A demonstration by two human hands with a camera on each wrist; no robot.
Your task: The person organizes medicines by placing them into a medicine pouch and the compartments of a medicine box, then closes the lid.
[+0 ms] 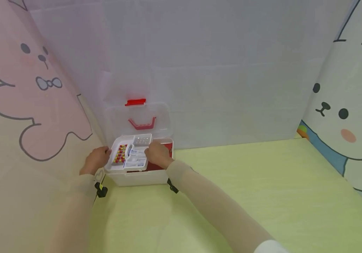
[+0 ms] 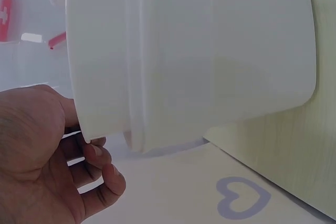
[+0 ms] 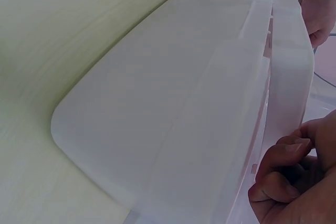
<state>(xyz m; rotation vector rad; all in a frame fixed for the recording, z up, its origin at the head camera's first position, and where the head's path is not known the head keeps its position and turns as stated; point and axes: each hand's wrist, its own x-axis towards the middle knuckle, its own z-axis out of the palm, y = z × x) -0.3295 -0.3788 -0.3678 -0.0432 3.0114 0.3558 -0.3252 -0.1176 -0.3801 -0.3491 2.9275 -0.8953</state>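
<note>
A white box (image 1: 143, 180) stands with its clear lid (image 1: 116, 117) raised. On top sits a white compartment tray (image 1: 109, 166), shifted left so the box's dark red inside (image 1: 156, 167) shows at the right. The tray holds red-and-yellow capsules (image 1: 120, 153), a silver blister pack (image 1: 142, 141) and small white packets (image 1: 138, 152). My left hand (image 1: 95, 160) grips the tray's left end, fingers curled under its rim in the left wrist view. With curled fingers, my right hand (image 1: 158, 154) pinches the tray's right edge; a narrow gap separates tray (image 3: 289, 77) and box (image 3: 157, 93).
The lid carries a red handle (image 1: 143, 126) and a red latch (image 1: 135, 102). Behind it hangs a pale cloth wall (image 1: 206, 77). Cartoon-printed cloths close off the left (image 1: 35, 112) and right (image 1: 332, 130) sides. The pale green tabletop (image 1: 247, 182) extends to the right.
</note>
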